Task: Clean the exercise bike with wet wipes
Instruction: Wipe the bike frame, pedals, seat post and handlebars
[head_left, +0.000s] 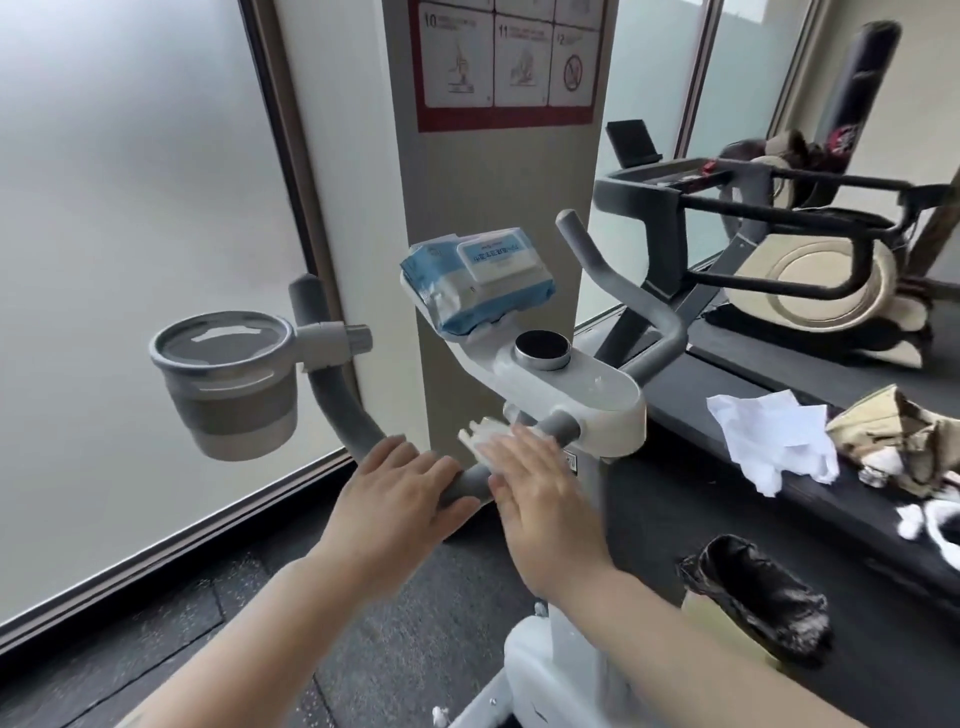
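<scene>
Right now the person is standing at the white exercise bike with grey curved handlebars (566, 395), both bare arms reaching forward over it. The left hand (400, 499) is curling its fingers over the grey padded handlebar tube (467, 480) low on the near left bend, grasping it. The right hand (540, 483) is lying flat with straight fingers, pressing a crumpled white wet wipe (480, 439) against the same tube just beside the left hand, close to where the bar is entering the white console housing; the wipe is poking out past the fingertips.

Up on the far end of the console, a blue and white soft pack of wet wipes (480, 280) is resting tilted, with its flip lid facing up. Just nearer than it, a round black dial with a silver rim (543, 347) is sitting on the console top. A grey plastic cup holder (228, 384) is hanging clamped to the left handlebar arm.

Off to the right, a loose white crumpled sheet (769, 441) is lying on the dark treadmill deck (701, 395), and a bin lined with a black plastic bag (753, 592) is standing on the floor near the bike's post.
</scene>
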